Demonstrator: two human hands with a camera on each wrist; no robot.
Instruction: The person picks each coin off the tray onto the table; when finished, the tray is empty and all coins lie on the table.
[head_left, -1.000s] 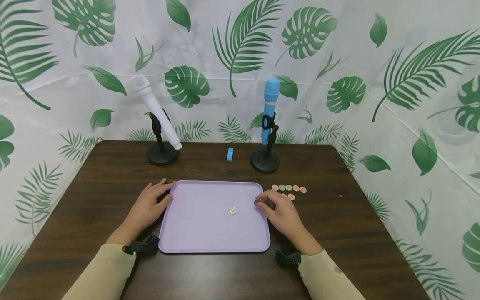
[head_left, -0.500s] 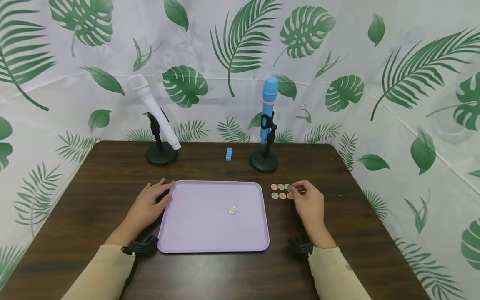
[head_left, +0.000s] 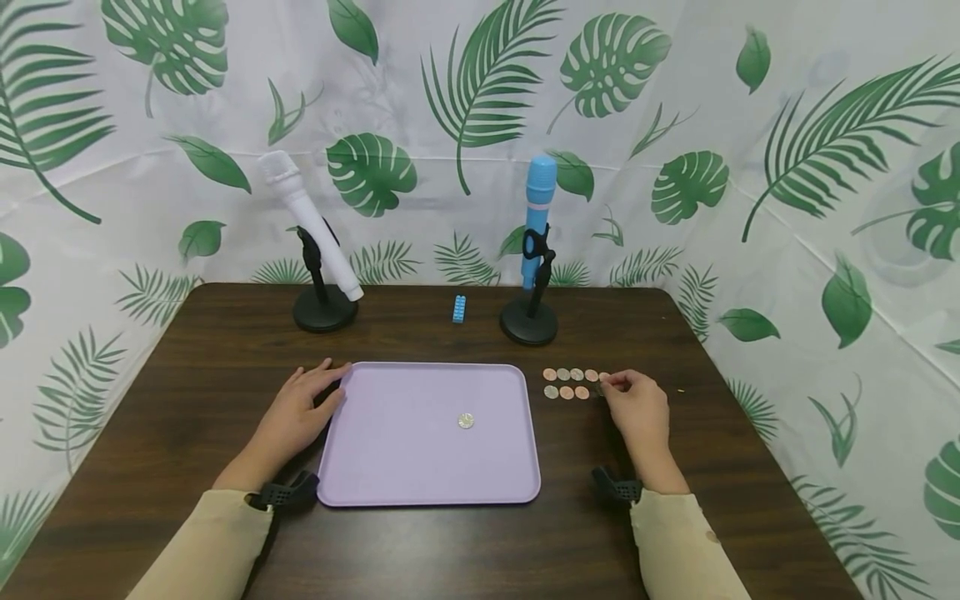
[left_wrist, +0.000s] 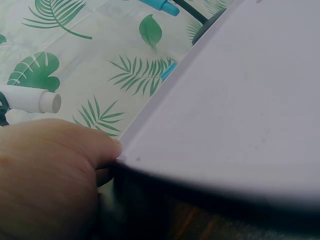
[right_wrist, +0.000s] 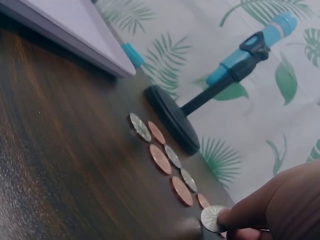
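Observation:
My right hand point(head_left: 637, 412) pinches a silver coin point(right_wrist: 212, 218) between thumb and fingertips, at the right end of the coins laid on the table. Those coins lie in two rows, a back row point(head_left: 577, 375) and a front row point(head_left: 566, 392), mixing copper and silver ones. One silver coin point(head_left: 466, 421) lies on the lilac tray point(head_left: 420, 475), right of its middle. My left hand point(head_left: 296, 417) rests at the tray's back left corner, fingers relaxed along its edge. In the left wrist view, part of that hand point(left_wrist: 45, 175) shows against the rim.
Behind the tray stand a white microphone point(head_left: 318, 225) and a blue microphone point(head_left: 537, 208), each on a black stand. Between them lies a small blue toy brick point(head_left: 459, 309). A leaf-patterned cloth point(head_left: 465, 75) hangs behind the dark wooden table point(head_left: 420, 550).
My right hand has carried a coin from the tray's right edge rightward, past the rows, to their right end. The left hand and the tray stay put.

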